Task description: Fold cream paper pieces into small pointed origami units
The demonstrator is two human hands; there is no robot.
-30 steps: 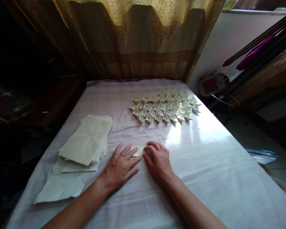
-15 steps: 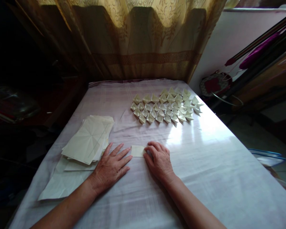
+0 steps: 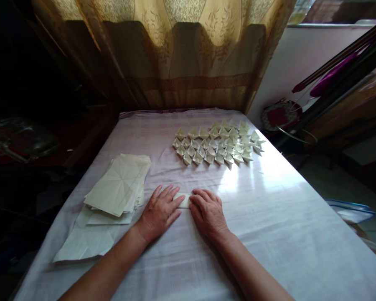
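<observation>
A small pale folded piece of paper (image 3: 184,201) lies flat on the cloth between my hands. My left hand (image 3: 161,212) is open, palm down, with its fingers spread and a fingertip over the paper's left part. At the right end, my right hand (image 3: 209,213) has its fingers bent and drawn together on the paper, covering that edge. Left of my left hand lies a stack of creased paper sheets (image 3: 120,184), with a larger whitish sheet (image 3: 84,242) partly beneath it. Several folded paper boats (image 3: 211,146) stand in rows farther back.
A pale plaid cloth (image 3: 188,263) covers the table. Behind its far edge hangs a gold patterned curtain (image 3: 181,54). A round red-and-grey bag (image 3: 280,115) is beyond the right side, and a blue-edged clear pouch (image 3: 351,210) sits off the right edge.
My left hand has moved right, from beside the folded paper to over its left part. My right hand stays at the right end. The view has shifted slightly.
</observation>
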